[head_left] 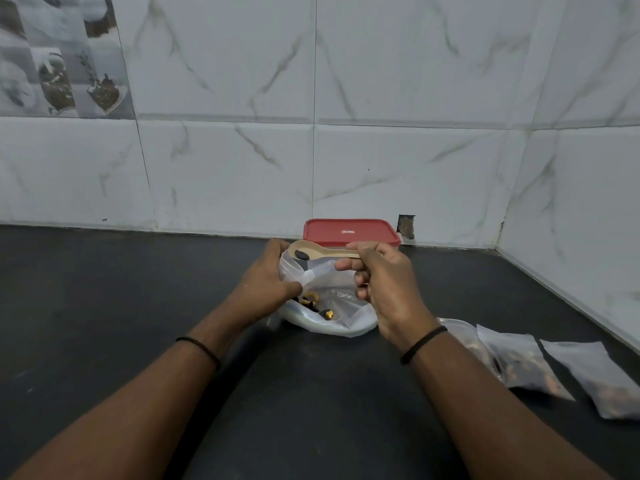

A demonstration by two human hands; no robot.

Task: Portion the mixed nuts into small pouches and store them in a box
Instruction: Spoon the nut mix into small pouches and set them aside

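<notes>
Head view: at frame centre the left hand (266, 282) pinches the rim of a clear pouch (325, 289), holding it open, nuts (313, 304) inside. The right hand (384, 282) grips a beige spoon (311, 252) over its mouth. The red-lidded box (349, 232) stands just behind; filled pouches (519, 362) lie lower right.

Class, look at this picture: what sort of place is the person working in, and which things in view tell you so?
Most likely a home kitchen: a dark countertop set in a corner of marble-patterned wall tiles, decorative food-print tiles at upper left, and a red-lidded storage box against the wall.
</notes>
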